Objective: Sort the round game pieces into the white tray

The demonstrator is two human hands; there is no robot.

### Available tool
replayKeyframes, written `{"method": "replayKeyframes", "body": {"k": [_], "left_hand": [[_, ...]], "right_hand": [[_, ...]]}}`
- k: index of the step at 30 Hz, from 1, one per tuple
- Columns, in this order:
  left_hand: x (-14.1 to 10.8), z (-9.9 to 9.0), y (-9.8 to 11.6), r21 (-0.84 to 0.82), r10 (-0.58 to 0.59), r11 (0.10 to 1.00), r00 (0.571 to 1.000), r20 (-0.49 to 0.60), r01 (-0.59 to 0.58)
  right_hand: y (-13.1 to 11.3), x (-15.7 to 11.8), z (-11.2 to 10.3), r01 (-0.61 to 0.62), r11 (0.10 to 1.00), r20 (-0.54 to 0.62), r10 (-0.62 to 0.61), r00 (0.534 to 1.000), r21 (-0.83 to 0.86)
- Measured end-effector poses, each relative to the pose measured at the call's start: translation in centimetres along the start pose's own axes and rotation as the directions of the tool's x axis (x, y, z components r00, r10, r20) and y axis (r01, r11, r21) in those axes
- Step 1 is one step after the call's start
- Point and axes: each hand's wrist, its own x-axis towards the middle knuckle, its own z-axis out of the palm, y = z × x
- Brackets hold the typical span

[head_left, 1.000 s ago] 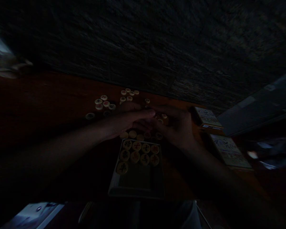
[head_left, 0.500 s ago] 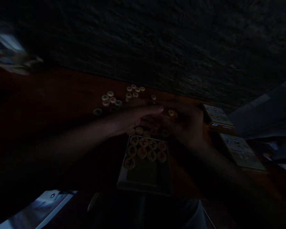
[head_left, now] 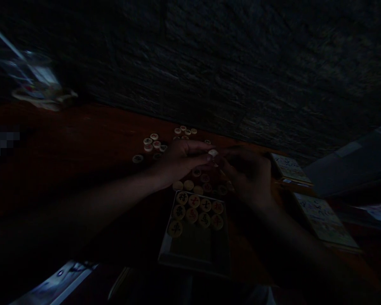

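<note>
In the dim head view, a pale round xiangqi piece (head_left: 213, 152) stands between the fingertips of my two hands. My left hand (head_left: 180, 161) pinches it from the left with thumb and fingers. From the right, the curled fingers of my right hand (head_left: 249, 171) meet it, partly in shadow. Below them lies an open shallow box (head_left: 192, 249), its far part filled with rows of pieces marked in red and black. One black-marked piece (head_left: 175, 228) begins a third row at the left. Several loose pieces lie beneath my hands, some face down, like this one (head_left: 188, 185).
Loose pieces (head_left: 147, 147) lie scattered on the dark reddish table (head_left: 108, 127) beyond my left hand. Two illustrated boxes or lids (head_left: 325, 218) are at the right. A glass with a straw (head_left: 41, 76) stands at the far left. A rough stone wall (head_left: 209, 63) borders the back.
My hands have come together at the piece, which was near my right fingers before. My left fingers, earlier stretched out, now pinch. The view has shifted slightly; the box's rows look the same.
</note>
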Motion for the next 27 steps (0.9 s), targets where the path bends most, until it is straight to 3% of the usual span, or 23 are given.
{"method": "replayKeyframes", "body": {"k": [4, 7, 11, 15, 21, 27], "left_hand": [[-0.21, 0.07, 0.21, 0.228, 0.077, 0.971, 0.996, -0.037, -0.067], [-0.39, 0.21, 0.30, 0.344, 0.144, 0.929, 0.990, -0.005, -0.133], [-0.65, 0.40, 0.23, 0.371, 0.179, 0.908, 0.981, 0.075, -0.193], [-0.67, 0.33, 0.18, 0.382, 0.168, 0.908, 0.985, 0.042, -0.171], [-0.61, 0.34, 0.30, 0.388, 0.194, 0.905, 0.981, -0.019, -0.172], [-0.84, 0.65, 0.52, 0.421, 0.231, 0.881, 0.973, 0.010, -0.214]], "right_hand": [[-0.19, 0.12, 0.44, -0.143, 0.979, 0.011, 0.143, 0.990, 0.143], [-0.26, 0.20, 0.55, -0.222, 0.951, 0.032, 0.220, 0.975, 0.215], [-0.10, 0.22, 0.60, -0.323, 0.898, 0.079, 0.314, 0.946, 0.300], [0.08, 0.36, 0.74, -0.396, 0.838, 0.127, 0.377, 0.918, 0.376], [0.28, 0.52, 0.79, -0.417, 0.802, 0.122, 0.406, 0.906, 0.428], [-0.12, 0.30, 0.75, -0.385, 0.832, 0.113, 0.372, 0.921, 0.399]]}}
